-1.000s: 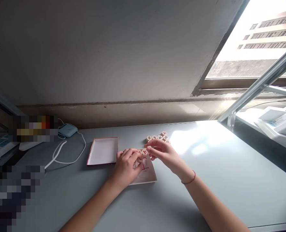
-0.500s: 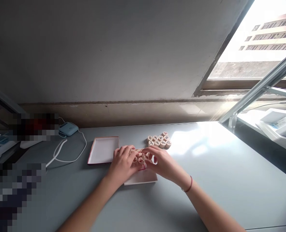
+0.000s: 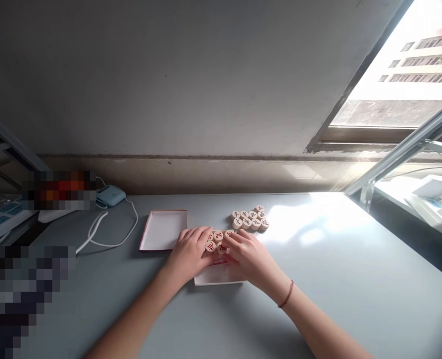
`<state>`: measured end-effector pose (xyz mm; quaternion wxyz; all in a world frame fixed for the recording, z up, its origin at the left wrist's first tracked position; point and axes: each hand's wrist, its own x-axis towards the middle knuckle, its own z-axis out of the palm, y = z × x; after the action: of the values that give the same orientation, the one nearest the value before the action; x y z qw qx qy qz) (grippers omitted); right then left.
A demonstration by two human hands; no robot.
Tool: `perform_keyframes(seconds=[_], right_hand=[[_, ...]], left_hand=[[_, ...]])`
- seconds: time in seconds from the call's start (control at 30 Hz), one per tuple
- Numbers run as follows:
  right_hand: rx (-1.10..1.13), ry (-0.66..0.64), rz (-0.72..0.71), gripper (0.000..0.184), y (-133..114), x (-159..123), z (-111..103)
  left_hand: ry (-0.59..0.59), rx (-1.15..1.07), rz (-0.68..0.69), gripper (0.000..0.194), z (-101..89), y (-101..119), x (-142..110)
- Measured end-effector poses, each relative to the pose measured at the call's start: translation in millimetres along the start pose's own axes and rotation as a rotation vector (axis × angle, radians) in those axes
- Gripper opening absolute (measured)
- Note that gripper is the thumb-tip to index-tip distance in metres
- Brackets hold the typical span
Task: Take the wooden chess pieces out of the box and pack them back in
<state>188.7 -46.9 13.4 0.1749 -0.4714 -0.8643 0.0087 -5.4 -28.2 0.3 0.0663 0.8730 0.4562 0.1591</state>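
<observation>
Two rows of round wooden Chinese chess pieces (image 3: 218, 236) with red characters lie at the far end of a shallow white box (image 3: 219, 275). My left hand (image 3: 191, 251) curls round the left end of these rows, fingers behind and thumb in front. From the right, my right hand (image 3: 248, 253) has its bent fingers closed on a piece (image 3: 222, 247) in the near row; its fingers partly cover that piece. Behind the right hand stands a separate group of pieces (image 3: 246, 219), set close together, with black and red characters.
A shallow lid (image 3: 164, 230) with a white inside lies left of the box. Farther left are a white cable (image 3: 131, 229), a light blue device (image 3: 111, 195) and power strips (image 3: 4, 217). A metal frame (image 3: 383, 172) rises at the right edge of the grey table (image 3: 340, 299).
My right hand's fingers have come down from a spread pinch and closed over the near row. Pieces there have shifted slightly. The view has moved a little.
</observation>
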Motion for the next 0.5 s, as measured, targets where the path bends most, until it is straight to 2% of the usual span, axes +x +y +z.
perform_keyframes(seconds=[0.2,0.33,0.43,0.5], right_hand=[[-0.018,0.021,0.008,0.011,-5.3,1.8,5.5],[0.124,0.037,0.044,0.007,6.0,6.4,-5.0],[0.133,0.109,0.293,0.017,37.9,17.5,-15.6],[-0.045,0.17,0.545,0.023,65.6,29.4,-21.3]], left_hand=[[-0.002,-0.015,0.002,0.042,1.0,-0.9,0.3],[0.006,-0.024,0.004,0.044,2.0,-1.9,0.5],[0.017,-0.025,0.021,0.045,0.9,-1.9,0.6],[0.021,-0.024,0.024,0.046,0.0,-1.8,0.5]])
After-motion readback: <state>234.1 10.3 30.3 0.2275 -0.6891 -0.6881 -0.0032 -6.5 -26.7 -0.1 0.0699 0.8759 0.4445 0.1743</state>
